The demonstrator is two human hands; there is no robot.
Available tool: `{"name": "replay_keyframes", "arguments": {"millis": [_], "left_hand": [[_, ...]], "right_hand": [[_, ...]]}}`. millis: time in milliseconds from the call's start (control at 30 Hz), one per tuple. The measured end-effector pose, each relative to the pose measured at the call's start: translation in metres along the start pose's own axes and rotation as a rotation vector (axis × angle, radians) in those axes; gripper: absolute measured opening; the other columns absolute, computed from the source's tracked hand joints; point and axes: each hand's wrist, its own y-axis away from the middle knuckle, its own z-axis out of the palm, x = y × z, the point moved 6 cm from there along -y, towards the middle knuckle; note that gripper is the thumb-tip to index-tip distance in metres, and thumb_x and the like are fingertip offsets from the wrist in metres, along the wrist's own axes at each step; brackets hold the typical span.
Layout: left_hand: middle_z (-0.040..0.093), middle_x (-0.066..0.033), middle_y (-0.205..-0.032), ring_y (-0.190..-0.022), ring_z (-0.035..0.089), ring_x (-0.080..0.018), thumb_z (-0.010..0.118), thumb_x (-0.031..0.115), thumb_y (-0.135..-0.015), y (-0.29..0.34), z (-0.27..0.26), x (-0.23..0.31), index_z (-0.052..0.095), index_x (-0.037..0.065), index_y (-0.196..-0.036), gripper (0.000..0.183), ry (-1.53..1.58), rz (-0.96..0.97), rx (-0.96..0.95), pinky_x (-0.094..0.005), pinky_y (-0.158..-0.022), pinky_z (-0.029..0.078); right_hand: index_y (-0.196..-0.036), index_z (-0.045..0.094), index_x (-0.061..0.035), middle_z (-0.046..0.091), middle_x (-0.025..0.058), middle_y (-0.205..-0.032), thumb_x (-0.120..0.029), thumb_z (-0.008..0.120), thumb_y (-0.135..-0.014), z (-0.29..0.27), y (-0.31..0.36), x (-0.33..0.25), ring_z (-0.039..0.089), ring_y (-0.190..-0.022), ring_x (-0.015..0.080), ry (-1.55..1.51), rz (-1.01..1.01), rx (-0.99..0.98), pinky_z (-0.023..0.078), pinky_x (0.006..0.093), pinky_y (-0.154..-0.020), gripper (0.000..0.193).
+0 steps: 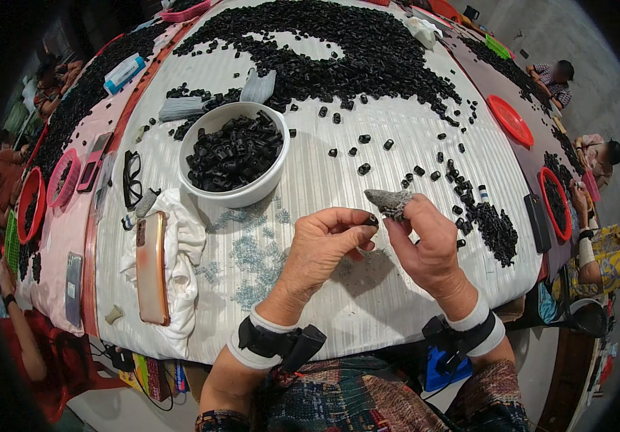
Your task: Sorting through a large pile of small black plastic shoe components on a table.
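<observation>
My left hand pinches a small black cylindrical plastic part between thumb and fingertips, over the near middle of the table. Just right of it is my right hand, a grey knitted finger cover on its forefinger. That finger stretches toward the left hand, with the thumb apart below it; nothing shows between them. Small translucent bluish pieces lie scattered left of my left hand. Beyond them stands a white bucket filled with black parts. A dense pile of small black parts lies to the right.
A huge spread of black parts covers the far table. At left are eyeglasses, a phone in a clear case and white cloth. A black oblong case lies near the right edge. Other people sit along both sides.
</observation>
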Motion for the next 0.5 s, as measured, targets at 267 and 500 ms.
{"name": "replay_keyframes", "arguments": {"millis": [267,500], "left_hand": [[0.068,-0.0093,-0.084,-0.072,0.066,-0.0136,0.070,0.010,-0.083,-0.0021,0.0005,-0.0017,0.064,-0.003,-0.102,0.024,-0.029,0.037,-0.049,-0.0224,-0.055,0.053],[0.067,-0.0097,-0.085,-0.073,0.066,-0.0147,0.067,0.006,-0.084,-0.0017,-0.0005,-0.0029,0.063,-0.003,-0.098,0.018,0.071,-0.007,-0.034,-0.0232,-0.057,0.056]], "right_hand": [[-0.092,0.058,0.0031,0.057,0.0133,-0.084,0.009,0.063,-0.072,0.0055,-0.0010,-0.0015,0.060,-0.067,0.0232,0.013,-0.102,-0.002,0.051,0.0303,-0.057,0.021],[-0.088,0.058,0.0021,0.055,0.0097,-0.080,0.008,0.063,-0.075,0.0049,-0.0010,0.0051,0.058,-0.065,0.0156,-0.083,0.047,-0.040,0.049,0.0269,-0.056,0.016]]}}
